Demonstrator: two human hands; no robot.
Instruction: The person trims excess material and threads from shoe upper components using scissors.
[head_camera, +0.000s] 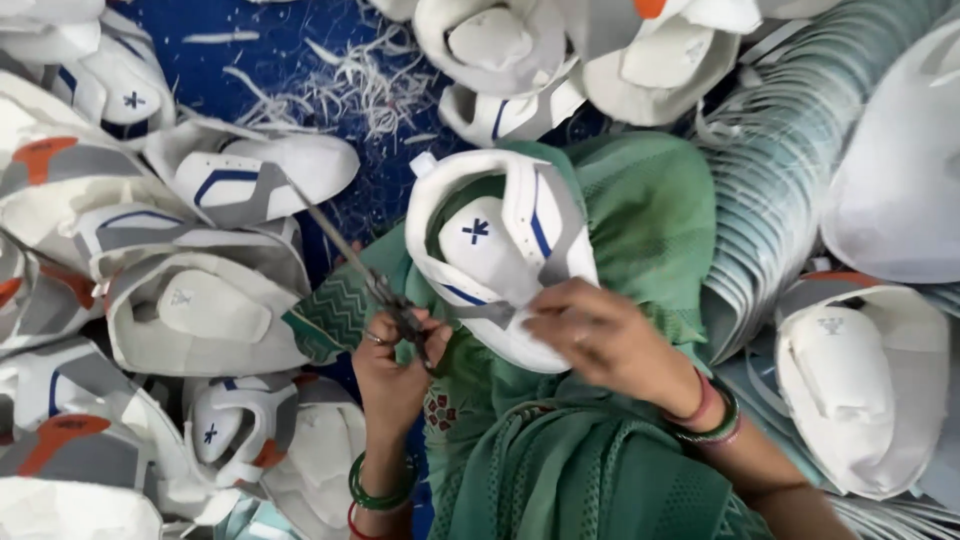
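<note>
My left hand (392, 362) is closed around the handles of a pair of metal scissors (345, 250). Their blades point up and to the left, away from the shoe piece. My right hand (602, 340) grips the lower edge of a white shoe upper (500, 240) with grey and blue trim and a small blue cross mark on its tongue. The upper rests on my lap, which is covered in green cloth (640, 210). Both wrists wear bangles. The scissors are just left of the upper and do not touch it.
Several similar white, grey and orange shoe uppers (200, 310) are piled at the left and along the top. A fanned stack of pale flat pieces (790, 170) lies at the right, beside another white upper (860, 380). White trimmings (360, 85) litter the blue floor.
</note>
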